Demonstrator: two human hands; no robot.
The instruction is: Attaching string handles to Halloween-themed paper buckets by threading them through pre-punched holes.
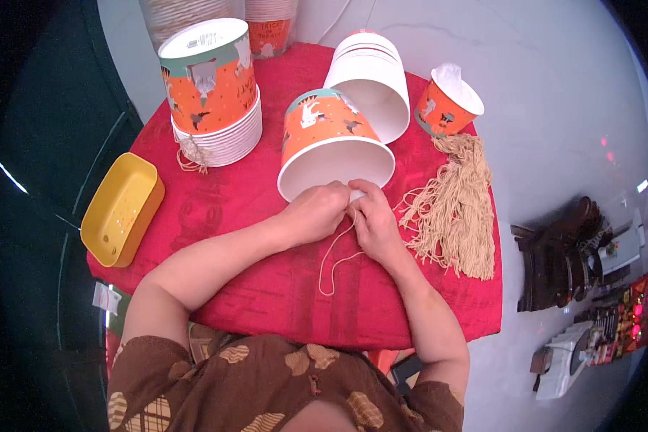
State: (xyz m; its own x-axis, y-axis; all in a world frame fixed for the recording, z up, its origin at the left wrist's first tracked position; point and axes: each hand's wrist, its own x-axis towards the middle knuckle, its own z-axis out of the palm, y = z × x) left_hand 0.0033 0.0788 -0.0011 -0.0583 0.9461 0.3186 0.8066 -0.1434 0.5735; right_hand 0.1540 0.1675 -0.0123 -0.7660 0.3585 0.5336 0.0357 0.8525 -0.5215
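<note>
A large orange paper bucket [331, 133] with a teal band and ghost and bat pictures lies on its side, its white rim toward me. At that rim my left hand [317, 210] is closed, fingertips pinched together. Close beside it, my right hand [371, 219] is closed on a thin beige cord [324, 268]. The cord hangs from the fingers in a loop onto the red cloth. Both hands meet at the bucket's near edge, and the fingers hide what the left one pinches. A thick bundle of beige cords [457, 209] lies to the right of my right hand.
Upside-down nested buckets [212, 101] stand at the left, and white nested buckets [374, 86] lie behind the middle one. A small orange cup [450, 104] holding clear plastic stands at the right. A yellow tray [122, 209] sits at the table's left edge. Red cloth [266, 302] covers the table.
</note>
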